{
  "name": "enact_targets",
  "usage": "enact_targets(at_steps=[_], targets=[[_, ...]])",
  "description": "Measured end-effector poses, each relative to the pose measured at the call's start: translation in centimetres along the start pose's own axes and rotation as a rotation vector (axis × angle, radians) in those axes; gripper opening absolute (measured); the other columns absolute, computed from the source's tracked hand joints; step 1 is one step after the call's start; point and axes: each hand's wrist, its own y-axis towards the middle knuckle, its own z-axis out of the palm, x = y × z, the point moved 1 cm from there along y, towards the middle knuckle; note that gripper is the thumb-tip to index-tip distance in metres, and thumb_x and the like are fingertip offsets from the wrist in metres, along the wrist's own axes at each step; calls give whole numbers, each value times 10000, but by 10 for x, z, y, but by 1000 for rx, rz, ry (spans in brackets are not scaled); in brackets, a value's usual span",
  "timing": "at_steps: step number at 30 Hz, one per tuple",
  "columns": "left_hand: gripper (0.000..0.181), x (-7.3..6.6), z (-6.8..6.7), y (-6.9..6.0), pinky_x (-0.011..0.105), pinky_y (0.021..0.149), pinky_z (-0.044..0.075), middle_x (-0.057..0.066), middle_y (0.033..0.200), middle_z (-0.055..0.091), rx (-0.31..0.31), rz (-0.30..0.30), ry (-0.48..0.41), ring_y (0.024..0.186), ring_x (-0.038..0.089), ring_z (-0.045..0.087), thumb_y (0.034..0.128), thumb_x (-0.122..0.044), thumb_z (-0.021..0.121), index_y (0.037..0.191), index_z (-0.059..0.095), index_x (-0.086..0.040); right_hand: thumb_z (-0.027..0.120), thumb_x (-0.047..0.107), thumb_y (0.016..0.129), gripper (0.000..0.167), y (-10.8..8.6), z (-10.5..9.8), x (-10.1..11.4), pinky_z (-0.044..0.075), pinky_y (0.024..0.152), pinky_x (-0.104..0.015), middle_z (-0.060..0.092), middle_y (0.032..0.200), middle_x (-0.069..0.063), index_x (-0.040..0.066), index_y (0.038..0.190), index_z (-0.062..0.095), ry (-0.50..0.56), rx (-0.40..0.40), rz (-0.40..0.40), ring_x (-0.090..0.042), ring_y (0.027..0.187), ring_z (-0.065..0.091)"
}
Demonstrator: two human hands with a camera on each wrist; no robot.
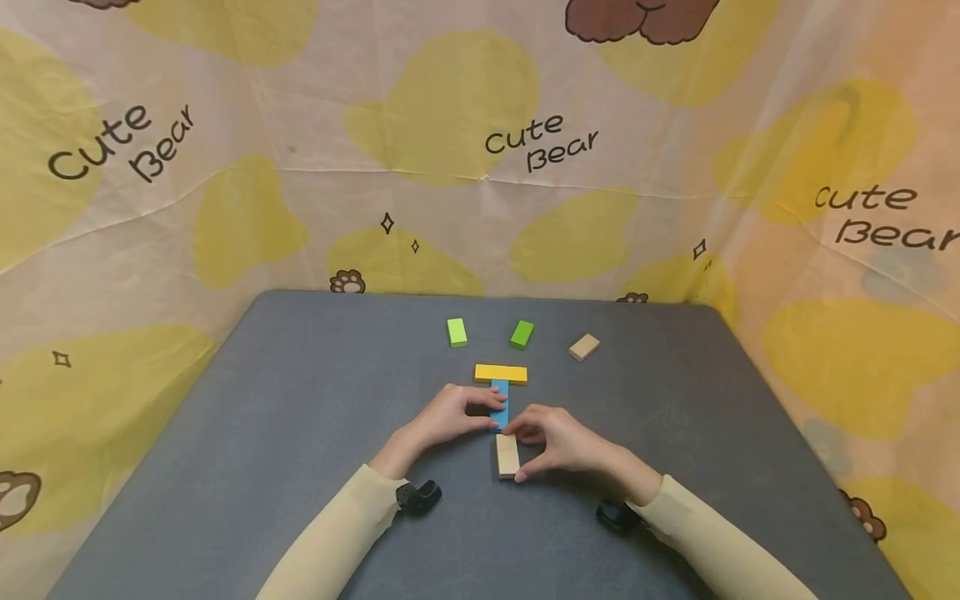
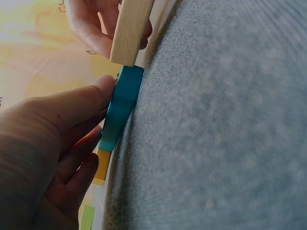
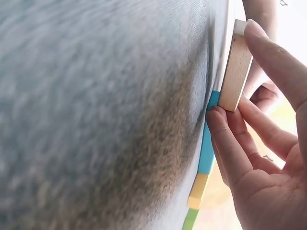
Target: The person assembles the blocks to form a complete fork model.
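Observation:
My left hand [image 1: 441,417] holds a blue block [image 2: 123,100] between thumb and fingers; the block lies lengthwise on the table. Its far end meets the middle of a yellow block [image 1: 501,374] laid crosswise, so the two form a T. At the near end, my right hand [image 1: 564,442] pinches a plain wooden block [image 1: 507,457] between its thumb and fingers. In the right wrist view the thumb presses one end of this wooden block [image 3: 236,72] and the fingers are at the other, beside the blue block [image 3: 207,148].
Behind the yellow block lie a light green block [image 1: 457,332], a darker green block [image 1: 522,335] and another plain wooden block [image 1: 583,347]. The grey table [image 1: 300,417] ends at a patterned cloth [image 1: 450,167] hung at the back and sides.

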Motion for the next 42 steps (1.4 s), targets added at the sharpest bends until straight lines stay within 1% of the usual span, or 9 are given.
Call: enact_targets(at_steps=[4,11,17,24,30,35,38,42], targets=[[313,-1,0,0,321,1038,430,-113,1197,659,0,-5,-5,1238,56,521,831,-271,737,1131,715,-186,846,334,684,570,2,1,3,527,873,-225,597,1109,-20,116,1163,626,16,2,-7,-180,1037,641],[315,-1,0,0,330,1032,437,-102,1192,663,-13,21,-8,1231,88,538,834,-279,732,1128,715,-167,854,317,677,574,5,3,6,532,868,-234,589,1127,-30,105,1158,623,3,-11,-14,-179,1039,638],[320,-1,1,0,314,1038,430,-111,1187,664,-11,-1,-15,1231,59,530,827,-286,738,1126,717,-174,857,322,673,572,8,6,6,529,861,-215,569,1097,-18,111,1151,624,-32,-6,1,-169,1014,636],[322,0,1,1,316,1036,432,-95,1185,669,-14,7,-7,1227,64,536,825,-290,739,1124,718,-173,858,341,668,581,9,7,5,526,860,-202,554,1087,-5,125,1152,619,-57,-15,11,-148,1001,629],[321,2,2,2,296,1043,421,-109,1195,661,-10,1,-2,1231,49,525,830,-311,731,1125,718,-186,863,328,663,565,10,7,4,525,863,-206,535,1078,-29,116,1128,625,-52,-31,18,-157,992,621],[317,1,2,1,312,1038,429,-100,1183,669,-17,10,-3,1229,70,534,829,-304,732,1120,720,-178,866,305,662,555,10,7,4,528,861,-212,522,1073,-40,111,1112,606,-49,-36,19,-170,998,619],[316,1,2,1,320,1035,433,-87,1174,675,-20,12,-10,1229,77,538,824,-286,740,1118,721,-170,869,302,656,558,10,7,3,532,848,-210,517,1074,-38,109,1096,586,-49,-39,18,-172,999,619],[318,0,2,0,319,1036,433,-77,1171,679,-19,11,-16,1230,67,534,820,-279,745,1118,721,-169,868,341,649,558,10,7,3,537,778,-193,525,1053,-10,135,1082,583,-96,-54,25,-146,942,607]])
